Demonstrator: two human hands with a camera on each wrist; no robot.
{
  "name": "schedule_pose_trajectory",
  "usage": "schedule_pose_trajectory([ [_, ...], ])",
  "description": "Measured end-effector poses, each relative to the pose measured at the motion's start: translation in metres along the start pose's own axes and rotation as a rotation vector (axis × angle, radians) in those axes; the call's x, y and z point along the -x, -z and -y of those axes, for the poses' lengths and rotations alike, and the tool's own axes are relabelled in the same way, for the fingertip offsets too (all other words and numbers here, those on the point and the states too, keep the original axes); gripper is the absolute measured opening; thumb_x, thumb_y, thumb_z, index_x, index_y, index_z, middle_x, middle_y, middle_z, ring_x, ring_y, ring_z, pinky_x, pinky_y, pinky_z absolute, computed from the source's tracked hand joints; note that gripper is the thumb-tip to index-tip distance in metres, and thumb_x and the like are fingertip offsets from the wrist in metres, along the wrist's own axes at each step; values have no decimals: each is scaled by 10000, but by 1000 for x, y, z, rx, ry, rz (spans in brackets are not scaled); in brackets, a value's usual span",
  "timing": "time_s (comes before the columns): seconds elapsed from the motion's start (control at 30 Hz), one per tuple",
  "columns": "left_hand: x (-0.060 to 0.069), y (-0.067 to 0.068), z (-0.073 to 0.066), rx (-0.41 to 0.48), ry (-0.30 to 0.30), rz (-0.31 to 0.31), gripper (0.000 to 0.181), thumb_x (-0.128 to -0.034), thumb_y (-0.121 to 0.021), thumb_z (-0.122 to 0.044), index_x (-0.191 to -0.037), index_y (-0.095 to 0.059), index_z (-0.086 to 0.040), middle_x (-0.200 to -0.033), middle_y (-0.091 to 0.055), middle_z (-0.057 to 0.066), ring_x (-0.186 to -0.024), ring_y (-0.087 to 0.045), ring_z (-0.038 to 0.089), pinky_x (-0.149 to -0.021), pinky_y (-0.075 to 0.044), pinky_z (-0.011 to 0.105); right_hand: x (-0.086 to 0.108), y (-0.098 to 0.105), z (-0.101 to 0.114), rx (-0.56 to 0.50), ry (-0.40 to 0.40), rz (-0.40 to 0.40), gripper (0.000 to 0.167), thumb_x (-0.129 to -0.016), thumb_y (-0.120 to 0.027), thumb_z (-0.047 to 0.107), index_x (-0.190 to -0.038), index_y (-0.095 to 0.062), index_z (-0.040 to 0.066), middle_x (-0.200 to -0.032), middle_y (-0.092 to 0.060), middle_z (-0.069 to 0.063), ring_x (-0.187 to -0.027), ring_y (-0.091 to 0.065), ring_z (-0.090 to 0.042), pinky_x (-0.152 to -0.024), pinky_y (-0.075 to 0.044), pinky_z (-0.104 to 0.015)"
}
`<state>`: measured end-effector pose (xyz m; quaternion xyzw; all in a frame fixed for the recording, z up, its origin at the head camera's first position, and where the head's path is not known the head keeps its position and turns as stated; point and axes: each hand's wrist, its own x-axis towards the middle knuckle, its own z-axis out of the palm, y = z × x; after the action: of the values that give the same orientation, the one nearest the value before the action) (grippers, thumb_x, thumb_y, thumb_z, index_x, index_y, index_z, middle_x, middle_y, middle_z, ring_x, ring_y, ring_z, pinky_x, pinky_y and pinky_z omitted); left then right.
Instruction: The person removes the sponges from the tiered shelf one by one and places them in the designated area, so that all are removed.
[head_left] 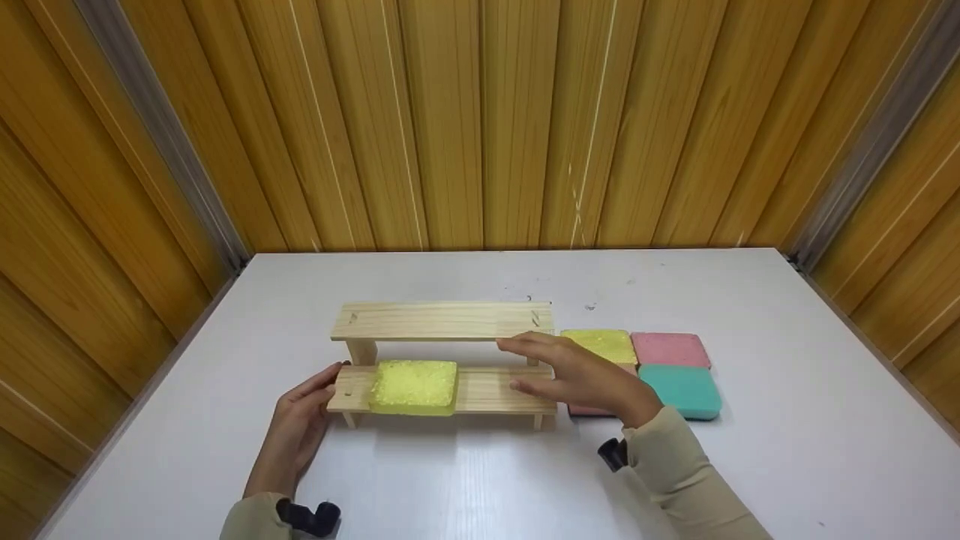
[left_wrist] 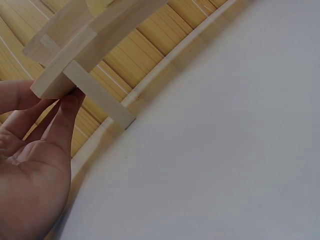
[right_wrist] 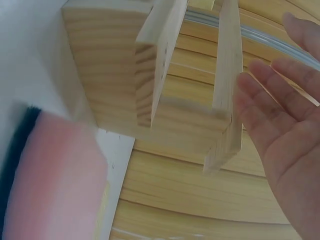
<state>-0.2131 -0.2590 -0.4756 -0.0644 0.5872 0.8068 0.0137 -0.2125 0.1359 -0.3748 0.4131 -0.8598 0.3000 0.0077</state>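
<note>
A two-tier wooden shelf [head_left: 491,386] stands on the table, its lower board in front of the raised upper board. On that lower board, left of the middle, lies a yellow sponge-like block [head_left: 414,386]. My left hand [head_left: 298,420] pinches the lower board's left end; in the left wrist view, fingers [left_wrist: 62,120] reach beneath the board. My right hand [head_left: 589,375] hovers by the shelf's right end with fingers extended and nothing in it. The right wrist view shows its palm [right_wrist: 295,145] beside the boards; whether the fingertips touch the wood I cannot tell.
Right of the shelf, several sponge-like blocks lie together: a yellow one [head_left: 600,343], a pink one [head_left: 670,350], a teal one [head_left: 682,391], and others partly behind the right hand. Wood-patterned walls [head_left: 517,127] border the white table [head_left: 450,480] at the back and sides.
</note>
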Motion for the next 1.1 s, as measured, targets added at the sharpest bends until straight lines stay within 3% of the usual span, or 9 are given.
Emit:
schedule_pose_trajectory([
  [0.23, -1, 0, 0, 11, -7, 0, 483, -910, -502, 55, -1387, -427, 69, -1340, -581, 21, -1123, -591, 4, -1011, -482, 210, -14, -11, 8, -42, -61, 70, 577, -943, -591, 369, -1439, -448, 111, -1472, -457, -63, -1379, -403, -268, -1131, -377, -477],
  [0.53, -1, 1, 0, -2, 9, 17, 491, -925, -485, 46, -1409, -406, 56, -1522, -371, 135, -1134, -570, -22, -1039, -457, 211, -28, -25, 14, -48, -106, 124, 612, -936, -582, 419, -1461, -419, 149, -1498, -412, -49, -1352, -432, -249, -1103, -418, -459],
  [0.77, -1, 1, -1, 19, 20, 13, 489, -924, -479, 55, -1408, -405, 59, -1512, -390, 124, -1132, -570, -21, -1044, -452, 209, -40, -38, 20, -48, -80, 126, 644, -906, -637, 389, -1452, -427, 119, -1483, -435, -64, -1352, -427, -245, -1121, -400, -438],
  [1.1, 0, 2, -1, 22, 29, 9, 494, -926, -469, 55, -1414, -392, 61, -1528, -355, 148, -1116, -572, -29, -1048, -446, 206, -51, -54, 25, -10, -145, 183, 701, -913, -615, 422, -1505, -330, 176, -1561, -310, 6, -1431, -307, -198, -1176, -324, -399],
])
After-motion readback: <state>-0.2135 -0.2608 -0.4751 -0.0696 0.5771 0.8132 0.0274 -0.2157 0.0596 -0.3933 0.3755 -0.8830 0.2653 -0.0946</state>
